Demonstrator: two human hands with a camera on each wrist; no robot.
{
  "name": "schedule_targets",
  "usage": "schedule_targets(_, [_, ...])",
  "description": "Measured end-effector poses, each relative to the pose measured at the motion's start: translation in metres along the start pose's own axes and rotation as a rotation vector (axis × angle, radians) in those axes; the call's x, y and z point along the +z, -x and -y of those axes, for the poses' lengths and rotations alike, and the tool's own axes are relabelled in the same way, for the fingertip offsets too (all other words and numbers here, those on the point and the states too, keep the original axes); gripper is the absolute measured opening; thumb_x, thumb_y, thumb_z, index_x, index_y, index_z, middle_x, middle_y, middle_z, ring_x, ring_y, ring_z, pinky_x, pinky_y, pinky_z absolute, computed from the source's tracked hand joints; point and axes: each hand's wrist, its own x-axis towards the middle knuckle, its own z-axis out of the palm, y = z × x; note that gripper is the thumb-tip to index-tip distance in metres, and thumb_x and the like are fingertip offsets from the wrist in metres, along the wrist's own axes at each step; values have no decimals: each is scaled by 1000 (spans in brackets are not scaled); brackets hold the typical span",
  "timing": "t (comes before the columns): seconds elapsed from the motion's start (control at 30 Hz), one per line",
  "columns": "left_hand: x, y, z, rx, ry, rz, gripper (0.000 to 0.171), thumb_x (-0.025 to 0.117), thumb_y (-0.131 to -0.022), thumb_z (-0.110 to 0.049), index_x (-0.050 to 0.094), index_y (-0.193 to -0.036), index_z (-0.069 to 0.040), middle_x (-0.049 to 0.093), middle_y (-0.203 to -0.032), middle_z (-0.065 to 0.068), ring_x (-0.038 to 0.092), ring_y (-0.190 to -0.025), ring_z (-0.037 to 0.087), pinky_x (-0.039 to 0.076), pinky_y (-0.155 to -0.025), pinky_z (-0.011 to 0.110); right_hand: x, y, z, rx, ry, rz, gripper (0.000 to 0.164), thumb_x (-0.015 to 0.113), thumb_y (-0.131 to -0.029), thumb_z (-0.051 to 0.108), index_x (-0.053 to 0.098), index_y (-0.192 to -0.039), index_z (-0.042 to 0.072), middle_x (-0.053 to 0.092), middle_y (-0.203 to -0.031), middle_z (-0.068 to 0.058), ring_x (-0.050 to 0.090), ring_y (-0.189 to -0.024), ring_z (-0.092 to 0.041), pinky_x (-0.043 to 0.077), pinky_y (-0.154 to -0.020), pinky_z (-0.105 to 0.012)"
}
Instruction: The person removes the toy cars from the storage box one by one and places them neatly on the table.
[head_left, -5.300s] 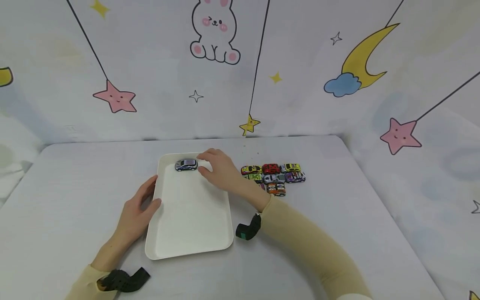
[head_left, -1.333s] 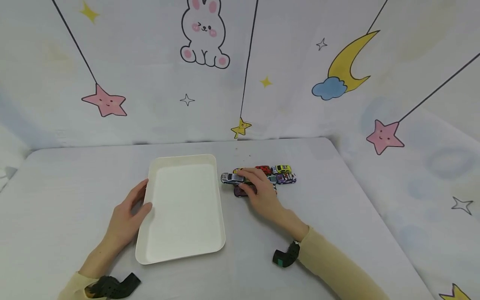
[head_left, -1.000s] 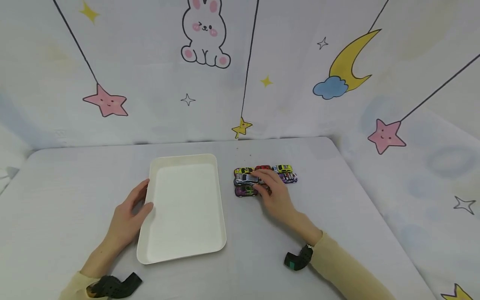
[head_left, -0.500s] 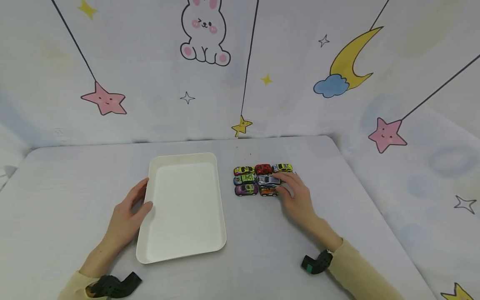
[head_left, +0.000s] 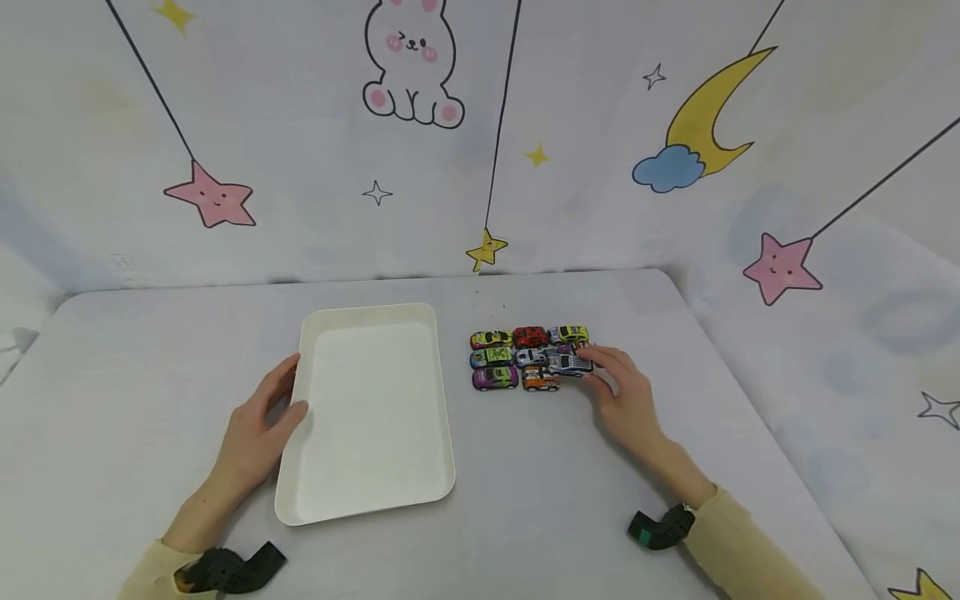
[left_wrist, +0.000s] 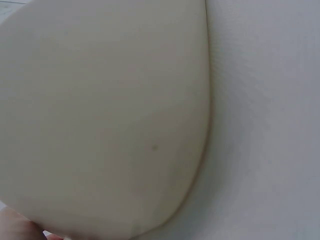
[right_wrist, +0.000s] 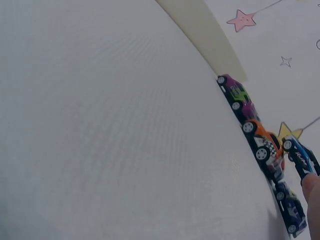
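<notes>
My right hand pinches a silver-and-dark toy car between thumb and fingertips at the right side of a block of parked toy cars. In the right wrist view the held toy car is raised above the row, and a purple toy car stands below it. Close by are an orange toy car, a light blue toy car and a yellow toy car. My left hand holds the left rim of a white tray, thumb over the edge. The tray has nothing in it.
More toy cars sit in the block's left part: a red one, a green one and a purple-green one. A white cloth covers the table. Behind it hangs a backdrop with printed stars and a rabbit.
The silver car has left the tray in my right hand, then moved rightward across the parked cars to their right side. My left hand stays on the tray's rim.
</notes>
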Motion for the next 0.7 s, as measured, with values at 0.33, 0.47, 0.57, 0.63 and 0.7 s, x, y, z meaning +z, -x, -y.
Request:
schedule_targets(0.33, [3, 0, 0, 0, 7, 9, 65, 62, -97, -9, 37, -155, -23, 52, -147, 19, 46, -127, -8, 29, -94, 1, -11, 10, -9, 13, 12, -16, 47, 73, -77, -19, 69, -120, 0, 68, -119, -15, 61, -106, -23, 39, -96, -12])
schedule_targets(0.47, [3, -1, 0, -2, 4, 10, 64, 62, -97, -9, 37, -155, -21, 52, -147, 19, 44, -125, -12, 28, -94, 1, -14, 14, -14, 17, 27, -9, 46, 73, -77, -19, 69, -119, 1, 68, -117, -14, 61, -101, -19, 39, -93, -10])
schedule_targets(0.57, [2, 0, 0, -6, -2, 9, 64, 61, -97, -10, 37, -155, -22, 52, -147, 19, 41, -123, -17, 28, -93, 1, -14, 16, -17, 18, 34, 10, 44, 73, -78, -17, 70, -118, 1, 69, -116, -14, 63, -102, -19, 39, -95, -9])
schedule_targets(0.63, [1, 1, 0, -9, -5, 8, 64, 61, -98, -10, 37, -155, -23, 52, -147, 19, 41, -122, -18, 29, -92, 1, -14, 16, -19, 21, 39, 25, 43, 74, -79, -15, 70, -118, 1, 69, -116, -14, 64, -104, -22, 39, -97, -10])
schedule_targets(0.7, [1, 1, 0, -11, -5, 11, 64, 61, -98, -11, 37, -156, -23, 52, -147, 19, 40, -122, -18, 29, -92, 1, -13, 17, -19, 31, 48, 41, 42, 74, -79, -13, 70, -118, 2, 69, -115, -14, 64, -106, -24, 37, -98, -9])
